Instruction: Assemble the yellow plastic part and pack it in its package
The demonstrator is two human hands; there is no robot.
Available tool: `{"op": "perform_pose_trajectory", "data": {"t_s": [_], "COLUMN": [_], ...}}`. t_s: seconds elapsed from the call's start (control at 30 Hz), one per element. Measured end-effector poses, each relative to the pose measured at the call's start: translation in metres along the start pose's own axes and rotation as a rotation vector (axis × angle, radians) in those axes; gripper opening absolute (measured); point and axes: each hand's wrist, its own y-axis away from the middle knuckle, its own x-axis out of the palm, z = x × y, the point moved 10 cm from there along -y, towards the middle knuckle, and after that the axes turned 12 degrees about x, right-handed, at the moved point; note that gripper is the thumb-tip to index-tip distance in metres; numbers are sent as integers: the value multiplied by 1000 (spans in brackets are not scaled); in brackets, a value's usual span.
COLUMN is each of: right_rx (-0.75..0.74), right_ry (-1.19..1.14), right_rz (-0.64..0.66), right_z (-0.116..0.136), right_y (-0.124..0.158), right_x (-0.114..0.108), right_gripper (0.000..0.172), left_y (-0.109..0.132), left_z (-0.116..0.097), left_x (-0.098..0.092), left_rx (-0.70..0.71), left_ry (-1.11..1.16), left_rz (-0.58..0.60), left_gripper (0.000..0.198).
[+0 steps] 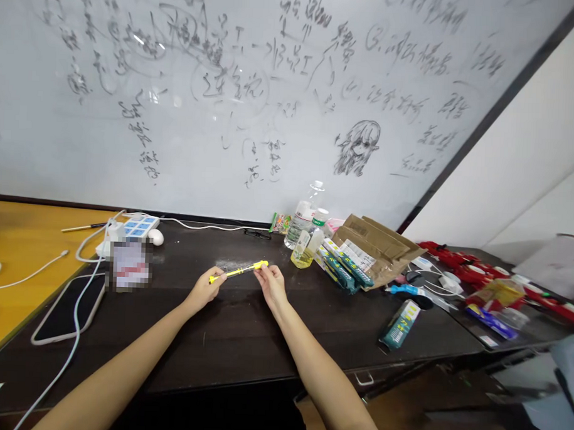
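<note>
A slim, pen-like stick [240, 271], yellow at both ends with a clear middle, is held above the dark table in front of me. It tilts slightly, its right end higher. My left hand [206, 290] pinches it near the left yellow end. At the other end, my right hand [271, 285] has its fingers closed just under the yellow tip. Whether it is a pen I cannot make out for certain.
Behind the hands stand a water bottle [302, 218] and a bottle of yellow liquid [308, 247]. To their right lie green-and-white boxes [344, 267] and a cardboard package [384, 243]; another box [400, 324] lies nearer. Leftward are a phone [69, 311], a power strip [140, 226] and cables.
</note>
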Motion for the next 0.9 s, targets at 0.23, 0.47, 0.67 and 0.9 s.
{"op": "perform_pose_trajectory", "data": {"t_s": [0.23,0.47,0.67,0.9], "right_rx": [42,-1,51,25], "right_ry": [36,10,47,40], "right_rz": [14,-12,17,-19], "right_z": [-2,1,-1,0], "right_y": [-1,0,0,0], "right_x": [3,-1,3,-1], "right_gripper": [31,31,32,33], "left_y": [0,0,0,1], "left_z": [-4,-3,-4,-8], "left_x": [-1,1,-1,3], "left_rx": [8,-1,1,4], "left_ry": [-14,10,1,3], "left_rz": [-5,-2,-6,16], "left_gripper": [41,40,39,38]}}
